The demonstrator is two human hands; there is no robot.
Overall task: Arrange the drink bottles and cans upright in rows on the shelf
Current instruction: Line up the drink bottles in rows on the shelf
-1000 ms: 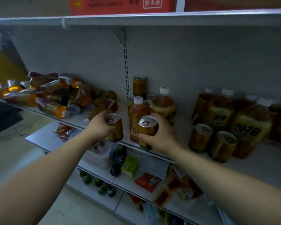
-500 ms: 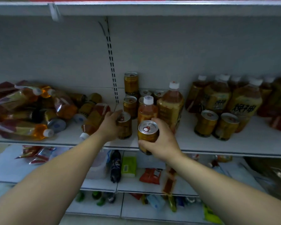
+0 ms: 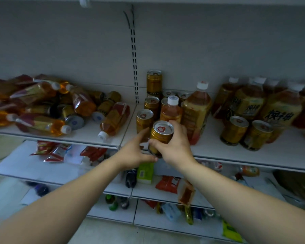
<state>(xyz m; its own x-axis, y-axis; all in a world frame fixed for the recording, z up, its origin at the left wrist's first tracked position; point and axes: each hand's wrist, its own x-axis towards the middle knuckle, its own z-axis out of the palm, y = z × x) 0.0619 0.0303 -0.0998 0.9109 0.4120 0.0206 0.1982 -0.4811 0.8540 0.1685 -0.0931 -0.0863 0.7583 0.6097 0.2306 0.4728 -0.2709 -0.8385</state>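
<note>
head view: right hand (image 3: 174,148) grips gold can (image 3: 161,136) upright.

Round the held can (image 3: 161,133) in the right hand (image 3: 174,148), room was tight: upright cans (image 3: 144,118) and two upright bottles (image 3: 196,110) stood close from eleven to one o'clock, blocking the way back. At three o'clock a bare stretch of shelf (image 3: 211,150) lay open as far as a pair of cans (image 3: 234,130). At nine o'clock a lying bottle (image 3: 115,118) and the heap (image 3: 42,110) behind it left only a bare front strip. Much clear height stood above the drinks.
</note>
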